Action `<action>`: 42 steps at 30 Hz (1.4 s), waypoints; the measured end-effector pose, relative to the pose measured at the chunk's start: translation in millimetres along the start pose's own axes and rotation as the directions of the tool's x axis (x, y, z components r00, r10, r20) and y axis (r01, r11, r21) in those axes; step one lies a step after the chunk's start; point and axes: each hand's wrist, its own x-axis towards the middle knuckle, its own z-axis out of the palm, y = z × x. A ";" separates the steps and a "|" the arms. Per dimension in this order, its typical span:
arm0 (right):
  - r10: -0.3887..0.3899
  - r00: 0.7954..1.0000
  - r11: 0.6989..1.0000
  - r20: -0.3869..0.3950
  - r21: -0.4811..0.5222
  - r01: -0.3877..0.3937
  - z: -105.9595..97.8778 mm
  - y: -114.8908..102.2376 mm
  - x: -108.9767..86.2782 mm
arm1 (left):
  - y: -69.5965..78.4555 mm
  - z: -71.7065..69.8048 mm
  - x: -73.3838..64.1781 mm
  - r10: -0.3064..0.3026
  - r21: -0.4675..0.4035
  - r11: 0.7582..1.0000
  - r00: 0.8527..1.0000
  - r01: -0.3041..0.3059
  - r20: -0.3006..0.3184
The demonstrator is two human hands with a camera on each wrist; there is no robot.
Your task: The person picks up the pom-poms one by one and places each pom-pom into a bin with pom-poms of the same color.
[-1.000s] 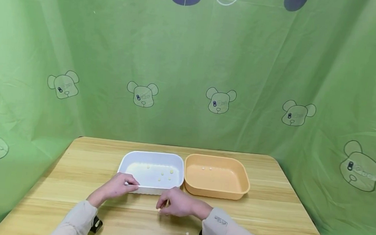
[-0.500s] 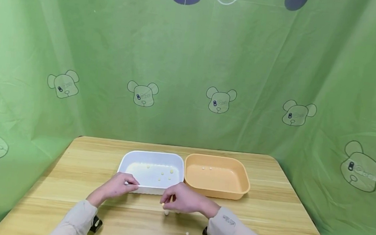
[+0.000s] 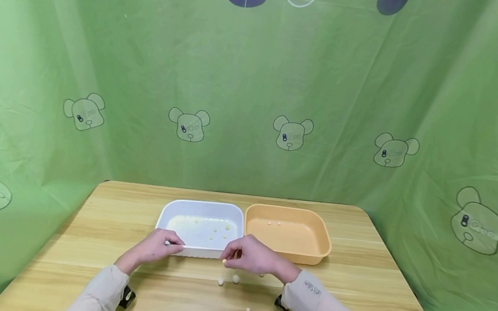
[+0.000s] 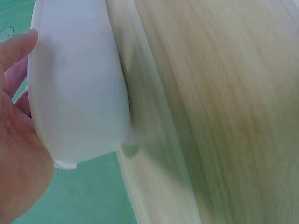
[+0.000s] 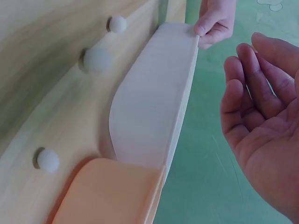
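Observation:
My left hand (image 3: 155, 247) holds the near-left rim of the white plastic tray (image 3: 198, 252), thumb on the near side. In the left wrist view, the fingers lie behind the tray wall (image 4: 79, 88). Between thumb and fingertips, my right hand (image 3: 252, 254) pinches a small yellowish ball (image 3: 224, 261), held up near the tray's front right corner. That ball is mostly hidden in the right wrist view, where the curled hand (image 5: 266, 107) is beside the tray. Several small yellow balls (image 3: 227, 227) lie inside the white tray.
An orange tray (image 3: 284, 256) touches the white one on the right and has two small whitish balls (image 3: 269, 223) in it. On the wooden table (image 3: 174, 297) in front lie loose pale balls, including a larger one (image 3: 235, 279), one left of it (image 3: 220, 282) and one nearer (image 3: 248, 310).
My right hand has lifted from the table with the yellowish ball and moved up and right towards the trays, uncovering pale balls beneath. The left hand stays on the rim.

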 end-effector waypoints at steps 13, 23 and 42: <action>0.075 0.994 0.997 -0.080 0.018 -0.073 -13.2 4.0 6.3 | 1.2 0.2 0.2 0.023 -0.001 1.000 1.000 -0.023 -0.014; 0.108 0.984 0.994 -0.145 0.022 -0.105 -19.8 1.4 15.5 | 1.0 -0.1 0.5 0.006 0.000 1.000 1.000 -0.006 -0.008; 0.123 0.983 0.992 -0.136 -0.010 -0.126 -29.6 -3.5 48.0 | -1.3 0.6 1.3 0.003 0.006 1.000 1.000 -0.003 -0.005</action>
